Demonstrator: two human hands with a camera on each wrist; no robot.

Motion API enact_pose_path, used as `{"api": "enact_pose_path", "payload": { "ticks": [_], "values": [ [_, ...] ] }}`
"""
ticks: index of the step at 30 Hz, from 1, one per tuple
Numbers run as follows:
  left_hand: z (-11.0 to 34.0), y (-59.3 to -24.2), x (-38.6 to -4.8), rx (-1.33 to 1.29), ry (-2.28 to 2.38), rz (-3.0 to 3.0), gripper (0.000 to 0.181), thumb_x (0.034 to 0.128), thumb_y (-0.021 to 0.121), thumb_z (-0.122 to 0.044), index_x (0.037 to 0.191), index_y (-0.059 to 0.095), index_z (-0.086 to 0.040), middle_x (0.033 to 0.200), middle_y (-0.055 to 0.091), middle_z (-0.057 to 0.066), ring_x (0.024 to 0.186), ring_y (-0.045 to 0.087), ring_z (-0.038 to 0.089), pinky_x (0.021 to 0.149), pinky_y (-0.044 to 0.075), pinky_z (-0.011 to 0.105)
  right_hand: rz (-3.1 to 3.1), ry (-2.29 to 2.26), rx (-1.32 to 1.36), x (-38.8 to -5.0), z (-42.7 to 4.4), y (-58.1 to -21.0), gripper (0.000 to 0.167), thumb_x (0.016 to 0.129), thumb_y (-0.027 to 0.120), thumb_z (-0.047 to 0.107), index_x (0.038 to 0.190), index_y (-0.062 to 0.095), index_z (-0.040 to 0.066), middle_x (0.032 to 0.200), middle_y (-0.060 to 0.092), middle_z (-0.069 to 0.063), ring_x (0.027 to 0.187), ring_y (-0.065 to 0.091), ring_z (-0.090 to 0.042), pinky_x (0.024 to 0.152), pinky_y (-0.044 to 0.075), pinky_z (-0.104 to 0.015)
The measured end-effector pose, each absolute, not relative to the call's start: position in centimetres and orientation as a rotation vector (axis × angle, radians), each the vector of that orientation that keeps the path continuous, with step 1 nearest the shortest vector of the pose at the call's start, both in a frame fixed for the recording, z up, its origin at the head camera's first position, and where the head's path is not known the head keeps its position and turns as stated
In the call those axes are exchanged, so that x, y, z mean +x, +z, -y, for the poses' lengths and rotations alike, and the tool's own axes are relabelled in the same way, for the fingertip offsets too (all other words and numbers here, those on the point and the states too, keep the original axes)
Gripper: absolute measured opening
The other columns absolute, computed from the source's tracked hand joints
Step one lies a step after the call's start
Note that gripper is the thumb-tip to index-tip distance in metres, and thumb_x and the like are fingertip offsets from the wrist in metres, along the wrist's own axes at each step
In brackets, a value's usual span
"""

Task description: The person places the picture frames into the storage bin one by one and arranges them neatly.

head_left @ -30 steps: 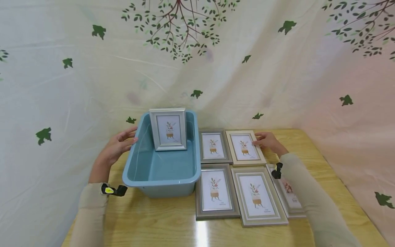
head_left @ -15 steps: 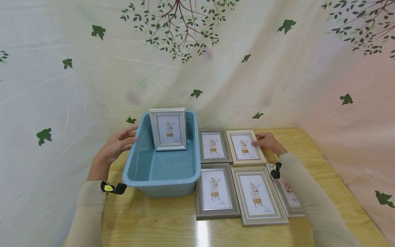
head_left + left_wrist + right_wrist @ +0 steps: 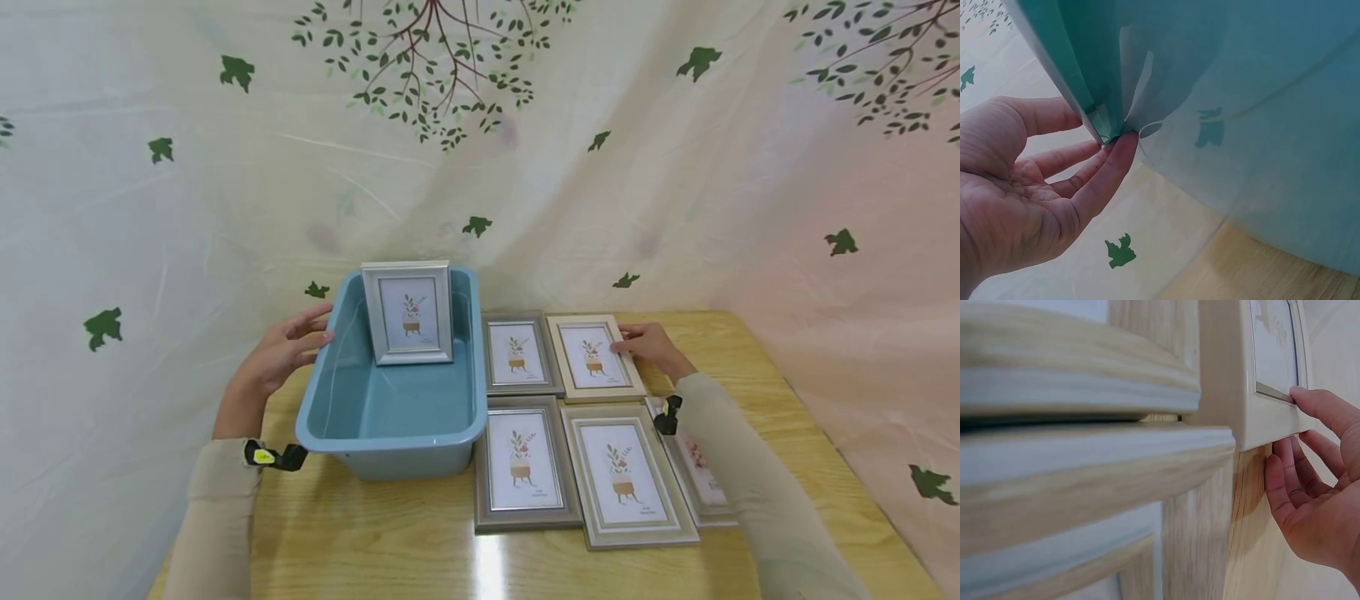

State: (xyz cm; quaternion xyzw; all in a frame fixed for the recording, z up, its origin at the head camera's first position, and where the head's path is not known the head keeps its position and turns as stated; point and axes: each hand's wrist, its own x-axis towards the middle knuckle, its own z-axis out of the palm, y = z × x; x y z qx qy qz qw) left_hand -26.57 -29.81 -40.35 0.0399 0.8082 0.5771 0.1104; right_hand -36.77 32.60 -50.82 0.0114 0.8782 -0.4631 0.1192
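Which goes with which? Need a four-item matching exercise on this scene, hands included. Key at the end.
Column one
1. left hand
2. right hand
3. silver frame
4. blue tub

Column two
A. leaning inside the tub at its far end, top edge above the rim
B. at the right-hand edge of the cream frame, thumb on top
C. standing on the table
D. holding the tub's left rim

Pairs
1-D, 2-B, 3-A, 4-C
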Motion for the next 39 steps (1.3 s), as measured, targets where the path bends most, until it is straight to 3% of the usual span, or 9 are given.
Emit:
{"api": "enact_pose_path", "payload": {
  "ticks": [5,11,13,21,32,39],
  "values": [
    [29.7,-40.3,-26.5,0.104,1.695,-2.381,0.072,0.1025,0.062,-0.035,0.163,0.026,-0.021,0.161,0.035,0.019,0.130,0.051,0.022,0.106,0.049,0.046,-2.584,-1.331,0.050,-36.8,-32.4,-50.8,0.063,0.096,0.073,0.020,0.149,0.048,-0.003,0.134,0.057,-0.028,0.098,0.058,-0.018,0.081,0.052,-0.025],
    [29.7,-40.5,-26.6,0.111,1.700,-2.383,0.070,0.1022,0.062,-0.035,0.163,0.028,-0.023,0.160,0.036,0.019,0.133,0.050,0.025,0.109,0.046,0.053,-2.575,-1.343,0.035,-36.9,-31.9,-50.8,0.060,0.095,0.073,0.014,0.147,0.050,-0.005,0.138,0.059,-0.031,0.092,0.065,-0.011,0.075,0.054,-0.020],
    [29.7,-40.5,-26.6,0.130,1.700,-2.386,0.070,0.1028,0.061,-0.033,0.163,0.028,-0.022,0.160,0.036,0.020,0.133,0.050,0.026,0.108,0.048,0.051,-2.591,-1.342,0.052,-37.0,-31.8,-50.8,0.059,0.094,0.074,0.012,0.145,0.051,-0.006,0.139,0.059,-0.031,0.092,0.065,-0.010,0.074,0.053,-0.018],
    [29.8,-40.7,-26.6,0.126,1.725,-2.358,0.069,0.1037,0.060,-0.030,0.163,0.026,-0.020,0.161,0.036,0.019,0.125,0.053,0.017,0.089,0.055,0.023,-2.632,-1.313,0.132,-37.3,-31.9,-51.1,0.060,0.090,0.076,0.012,0.144,0.054,-0.003,0.141,0.058,-0.027,0.103,0.065,-0.018,0.072,0.053,-0.018],
    [30.0,-40.2,-26.6,0.121,1.732,-2.373,0.070,0.1032,0.061,-0.032,0.163,0.026,-0.020,0.159,0.037,0.019,0.118,0.055,0.010,0.087,0.055,0.021,-2.632,-1.321,0.179,-38.3,-32.3,-50.2,0.066,0.088,0.078,0.012,0.146,0.051,-0.004,0.141,0.056,-0.032,0.099,0.065,-0.019,0.071,0.052,-0.018],
    [29.8,-40.5,-26.3,0.149,1.742,-2.342,0.069,0.1042,0.059,-0.028,0.163,0.025,-0.018,0.159,0.036,0.022,0.115,0.057,0.006,0.088,0.055,0.022,-2.518,-1.253,0.113,-37.9,-33.0,-49.0,0.070,0.095,0.071,0.020,0.153,0.040,-0.005,0.143,0.053,-0.032,0.106,0.064,-0.024,0.089,0.055,-0.033]
  ]
}}
